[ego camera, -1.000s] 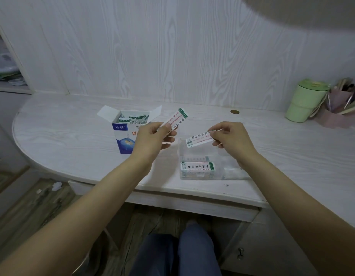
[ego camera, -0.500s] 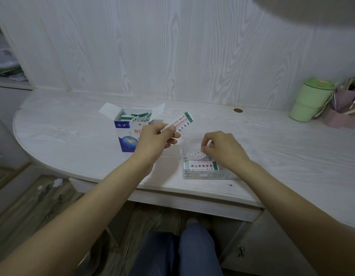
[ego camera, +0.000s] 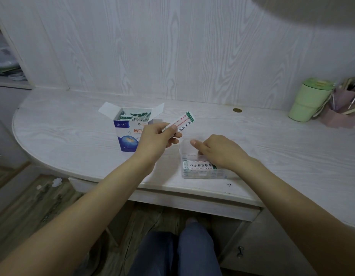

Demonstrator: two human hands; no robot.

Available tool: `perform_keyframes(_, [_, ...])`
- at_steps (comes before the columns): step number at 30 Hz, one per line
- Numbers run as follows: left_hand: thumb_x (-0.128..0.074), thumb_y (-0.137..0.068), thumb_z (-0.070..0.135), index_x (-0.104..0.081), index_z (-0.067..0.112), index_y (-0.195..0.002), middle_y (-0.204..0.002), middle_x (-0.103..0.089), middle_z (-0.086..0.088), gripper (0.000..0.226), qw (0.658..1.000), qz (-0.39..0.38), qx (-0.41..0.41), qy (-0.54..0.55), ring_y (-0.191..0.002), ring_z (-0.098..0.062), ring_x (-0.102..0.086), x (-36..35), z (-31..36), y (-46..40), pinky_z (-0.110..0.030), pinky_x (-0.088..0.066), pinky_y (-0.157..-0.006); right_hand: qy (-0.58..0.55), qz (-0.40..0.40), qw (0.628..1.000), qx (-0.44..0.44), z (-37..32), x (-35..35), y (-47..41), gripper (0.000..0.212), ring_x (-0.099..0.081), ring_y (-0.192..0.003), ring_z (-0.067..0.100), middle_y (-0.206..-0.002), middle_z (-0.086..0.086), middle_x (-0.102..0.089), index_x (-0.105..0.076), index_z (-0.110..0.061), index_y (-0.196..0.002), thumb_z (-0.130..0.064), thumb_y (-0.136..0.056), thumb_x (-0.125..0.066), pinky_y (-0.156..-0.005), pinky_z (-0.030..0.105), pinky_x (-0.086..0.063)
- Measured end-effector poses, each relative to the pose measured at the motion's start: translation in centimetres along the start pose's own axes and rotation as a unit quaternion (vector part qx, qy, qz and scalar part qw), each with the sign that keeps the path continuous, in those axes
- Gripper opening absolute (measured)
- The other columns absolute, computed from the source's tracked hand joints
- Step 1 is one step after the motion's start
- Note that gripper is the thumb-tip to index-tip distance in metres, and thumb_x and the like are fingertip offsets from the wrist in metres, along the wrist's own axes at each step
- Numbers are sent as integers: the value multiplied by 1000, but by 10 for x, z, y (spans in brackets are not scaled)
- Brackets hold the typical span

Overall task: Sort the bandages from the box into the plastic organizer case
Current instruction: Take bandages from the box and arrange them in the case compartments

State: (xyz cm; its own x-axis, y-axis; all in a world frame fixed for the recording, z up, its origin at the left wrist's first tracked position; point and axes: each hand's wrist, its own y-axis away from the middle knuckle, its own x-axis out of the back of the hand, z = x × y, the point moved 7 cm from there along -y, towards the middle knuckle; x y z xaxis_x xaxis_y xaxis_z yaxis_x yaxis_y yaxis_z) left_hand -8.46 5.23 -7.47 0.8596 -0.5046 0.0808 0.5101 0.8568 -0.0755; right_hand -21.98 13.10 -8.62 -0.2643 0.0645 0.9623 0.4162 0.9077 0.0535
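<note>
Holding One Bandage Over the Box, Other Hand in the Case

Pinching a wrapped bandage (ego camera: 184,122) between thumb and curled fingers, my left hand (ego camera: 157,138) held it raised above the desk (ego camera: 73,132), its green-tipped end angled up and to the right. That hand sat just in front of the open bandage box (ego camera: 126,134), whose flaps stood spread and whose top showed more wrapped bandages (ego camera: 135,114) standing inside.

My right hand (ego camera: 218,151) lay over the clear plastic organizer case (ego camera: 187,150), fingers loosely bent downward into its far part, thumb pointing left; whether those fingers held anything I could not tell, since they were hidden from me. In the near part of the case lay a stack of bandages (ego camera: 198,166), lengthwise, touching the heel of that hand. The case stood near the desk's front edge, to the right of the box and apart from it.

Far right, against the wall, stood a green cup (ego camera: 309,100) just beside a pink holder (ego camera: 339,110) with pens in it
</note>
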Motion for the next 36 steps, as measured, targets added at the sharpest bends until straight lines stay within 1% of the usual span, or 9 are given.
perform_keyframes(5, [-51,-97,20,-64,22,-91,-79,-66,6,14,999,-15,5,-29,-69,-5,-60,-4,-2,0,-20,-49,-72,-32,33,999,13,-1,5,3,68,-53,-83,23,-77,4,-50,-74,-10,-87,-54,-99,-24,-83,39,-45])
perform_keyframes(7, [-52,-97,20,-64,22,-92,-78,-66,7,13,999,-19,2,-40,-68,-4,-59,-4,-3,0,-19,-48,-70,-109,31,993,17,4,10,3,63,-53,-76,17,-73,1,-53,-75,-13,-87,-47,-101,-25,-78,32,-40])
perform_keyframes(9, [-52,-96,20,-65,20,-95,-76,-65,8,12,998,-28,-3,-50,-65,-4,-59,-4,-3,-1,-19,-47,-67,-206,45,977,9,12,22,5,49,-56,-81,15,-86,0,-62,-73,-14,-92,-37,-102,-30,-73,28,-37])
perform_keyframes(13, [-56,-94,17,-66,18,-98,-76,-68,6,11,989,-99,10,-108,-61,-3,-59,-14,-4,-3,-14,-46,-61,-373,50,926,14,23,39,12,18,-62,-74,6,-93,-4,-69,-62,-22,-110,-25,-95,-53,-66,21,-46])
perform_keyframes(17, [-63,-89,17,-66,17,-98,-78,-72,2,9,981,-149,14,-124,-56,-2,-61,-31,-3,-6,-10,-45,-53,-363,108,924,48,22,41,8,12,-59,-68,5,-80,-1,-69,-69,-23,-94,-13,-87,-65,-59,16,-47])
perform_keyframes(21, [-64,-89,13,-67,16,-92,-72,-68,1,6,976,-105,-24,-190,-57,-5,-61,-29,-4,-17,-13,-46,-54,-355,150,922,20,33,39,1,13,-56,-57,5,-70,5,-69,-68,-19,-78,-7,-80,-72,-58,18,-45])
perform_keyframes(28, [-70,-84,18,-74,17,-89,-84,-69,4,7,894,-128,-82,-422,-85,-14,-62,-40,-6,-33,-34,-52,-81,-193,113,974,31,22,25,-8,9,-56,-61,0,-70,0,-65,-70,-11,-81,-4,-77,-74,-54,3,-39])
perform_keyframes(33, [-70,-82,11,-76,17,-93,-97,-68,-4,14,829,-156,-97,-528,-93,-21,-60,-55,-8,-41,-29,-49,-78,-67,75,993,61,11,13,-10,13,-64,-75,15,-78,4,-70,-73,-12,-83,-1,-78,-68,-70,27,-51])
perform_keyframes(36, [-68,-82,14,-75,17,-93,-104,-66,-6,14,802,-167,-92,-565,-98,-25,-59,-59,-14,-45,-34,-51,-84,-27,71,995,58,11,12,-8,13,-63,-82,17,-82,1,-70,-72,-19,-82,-6,-79,-68,-69,28,-48])
